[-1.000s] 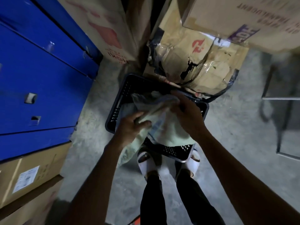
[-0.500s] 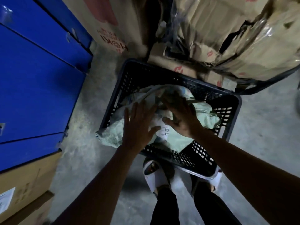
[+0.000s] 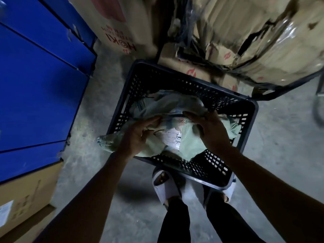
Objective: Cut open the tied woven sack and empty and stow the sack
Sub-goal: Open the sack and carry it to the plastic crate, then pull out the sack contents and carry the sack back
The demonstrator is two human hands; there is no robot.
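Observation:
The pale green woven sack (image 3: 190,146) lies crumpled in a black perforated plastic crate (image 3: 182,85) on the floor, a white label (image 3: 172,139) facing up. One bunched end of the sack hangs over the crate's left rim. My left hand (image 3: 138,137) lies palm-down on the sack's left side, fingers apart. Over the sack's right side my right hand (image 3: 211,132) is arched, its fingertips pressing into the fabric. Neither hand clearly grasps it. The crate's contents under the sack are hidden.
Blue metal cabinets (image 3: 38,88) stand along the left. Cardboard boxes (image 3: 122,23) and plastic-wrapped flattened cartons (image 3: 263,41) crowd the far side of the crate. More boxes (image 3: 22,199) sit at the lower left. My feet in white sandals (image 3: 165,186) touch the crate's near edge.
One second ago both hands held the sack bunched above the crate. They have since lowered it and flattened onto it. The view has come closer to the crate.

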